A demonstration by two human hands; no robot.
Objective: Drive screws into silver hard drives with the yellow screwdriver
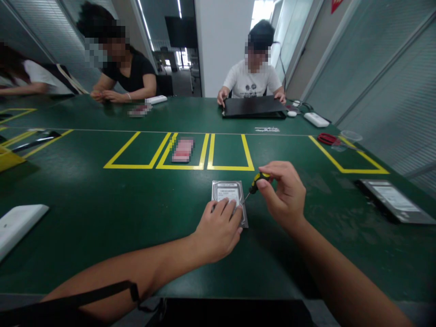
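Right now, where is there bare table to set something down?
Two free patches: green table between the white device and left hand, and between right hand and the labelled grey device. Crowded: around the hard drive and screwdriver.

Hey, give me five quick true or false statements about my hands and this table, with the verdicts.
1. Your right hand holds a screwdriver pointing down toward the hard drive. True.
2. Your left hand is off the hard drive. False: its fingers lie on it.
3. The pink object is inside the middle of three neighbouring yellow outlines. True.
4. The screwdriver handle is plain white. False: black and yellow.
5. Nobody sits opposite. False: a person in white does.
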